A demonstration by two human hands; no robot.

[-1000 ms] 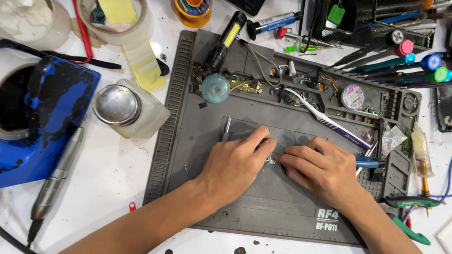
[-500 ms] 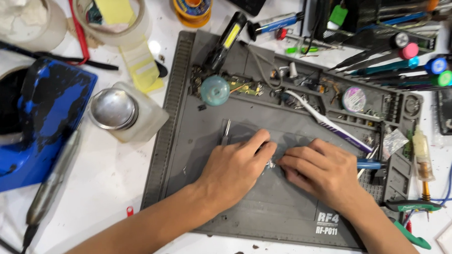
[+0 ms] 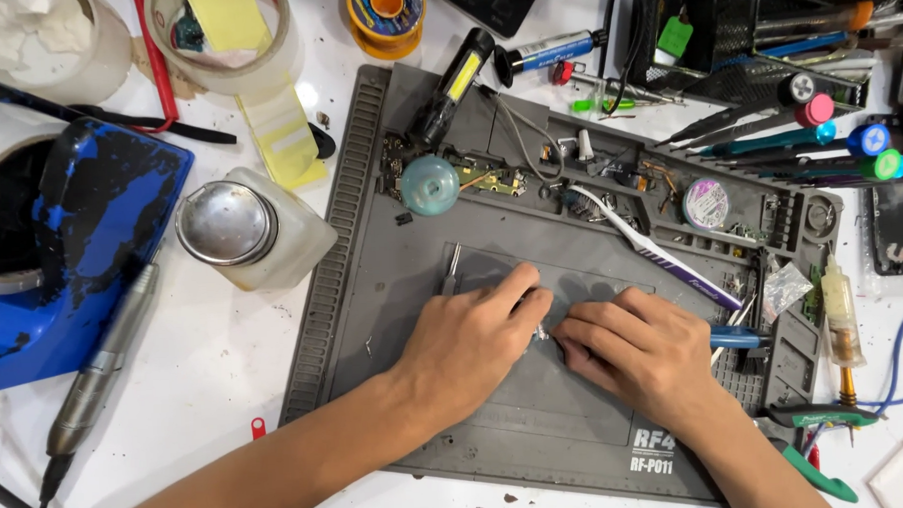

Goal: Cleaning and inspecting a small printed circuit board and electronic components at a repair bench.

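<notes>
Unmoved since earlier: left hand [image 3: 470, 348] and right hand [image 3: 640, 353], fingers pinched on tiny metal part [image 3: 541, 332] mid-mat [image 3: 371, 237]. Risk: part slips, lost among clutter.

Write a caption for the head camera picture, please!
Two hands pinch a tiny shiny part on a grey repair mat.
</notes>
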